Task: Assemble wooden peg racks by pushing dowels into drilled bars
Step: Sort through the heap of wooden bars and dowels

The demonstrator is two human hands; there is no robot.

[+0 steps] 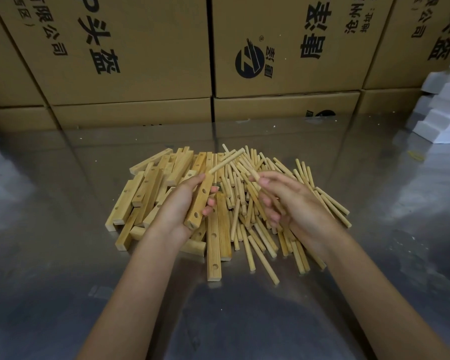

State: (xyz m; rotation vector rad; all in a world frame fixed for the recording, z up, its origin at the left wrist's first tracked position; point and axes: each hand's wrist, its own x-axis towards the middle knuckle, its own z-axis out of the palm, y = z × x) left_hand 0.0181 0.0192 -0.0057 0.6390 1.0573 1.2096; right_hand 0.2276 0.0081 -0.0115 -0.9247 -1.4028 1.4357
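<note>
My left hand (178, 203) grips a drilled wooden bar (199, 203) held on a slant above the pile, two of its holes facing me. One dowel (225, 161) sticks out from the bar's far end, pointing up and right. My right hand (294, 201) holds several loose dowels (256, 181) in its curled fingers, one tip poking out past the thumb. Below the hands, a heap of drilled bars (146, 196) lies to the left and a heap of dowels (257, 229) to the right, both on the shiny metal table (63, 255).
A wall of printed cardboard boxes (140, 61) stands along the table's far edge. White foam blocks (442, 110) are stacked at the far right. One long bar (214, 252) points toward me between my wrists.
</note>
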